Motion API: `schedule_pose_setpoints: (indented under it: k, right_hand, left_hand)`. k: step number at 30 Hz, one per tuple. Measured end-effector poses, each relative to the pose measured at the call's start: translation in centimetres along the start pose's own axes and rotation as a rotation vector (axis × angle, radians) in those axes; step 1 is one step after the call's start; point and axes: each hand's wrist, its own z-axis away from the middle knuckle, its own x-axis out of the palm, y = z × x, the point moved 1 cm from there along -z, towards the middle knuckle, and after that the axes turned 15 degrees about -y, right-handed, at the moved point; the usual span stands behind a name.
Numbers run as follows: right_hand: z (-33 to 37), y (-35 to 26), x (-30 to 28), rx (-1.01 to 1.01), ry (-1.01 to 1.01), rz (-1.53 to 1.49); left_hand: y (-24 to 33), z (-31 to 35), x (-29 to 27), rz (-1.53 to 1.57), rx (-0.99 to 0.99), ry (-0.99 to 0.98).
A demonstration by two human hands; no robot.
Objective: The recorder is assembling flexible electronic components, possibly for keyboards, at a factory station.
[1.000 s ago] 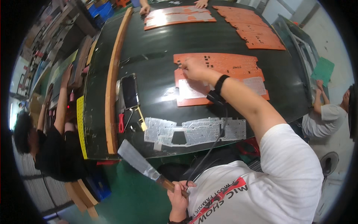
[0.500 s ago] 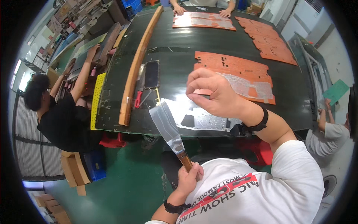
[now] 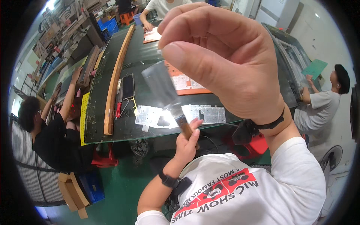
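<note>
Left hand (image 3: 187,145) grips a broad, grey, wooden-handled scraper (image 3: 161,85); right hand (image 3: 234,69) pinched closed.

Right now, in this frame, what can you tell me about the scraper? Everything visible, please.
The scraper has a broad, flat, grey metallic-looking blade, narrowing toward a brown, wooden-looking handle gripped by the left hand. It slants up and leftward, its blade seen against the dark table. The right hand appears near the blade's end; contact is unclear.
</note>
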Motion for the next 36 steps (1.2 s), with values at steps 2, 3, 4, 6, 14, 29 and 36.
schedule_pose_setpoints:
  k: [2,3,4,6,14,29,36]
  right_hand:
    - [0.5,-0.8,-0.5,-0.053,0.034,-0.01]
    - [0.7,-1.0,-0.7,-0.076,0.051,-0.015]
    - [1.0,-1.2,-0.9,-0.098,0.068,-0.023]
    - [0.3,-5.7,0.3,0.262,0.254,-0.165]
    - [8.4,-5.3,-4.6,0.262,0.412,-0.056]
    - [16.1,3.6,1.3,0.521,0.006,0.523]
    - [16.7,6.6,1.7,0.547,-0.024,0.495]
  left_hand:
    - [-0.3,-0.9,0.6,0.103,-0.144,-0.144]
    - [-0.9,-1.2,0.9,0.106,-0.067,-0.207]
    - [-1.4,-0.9,1.1,0.105,-0.068,-0.222]
    - [-2.3,0.3,1.0,0.296,-0.138,-0.239]
    - [-0.7,2.9,2.4,0.383,-0.39,-0.474]
    - [1.1,5.4,2.2,0.1,-0.502,-0.116]
    - [1.5,4.6,2.3,0.015,-0.578,-0.127]
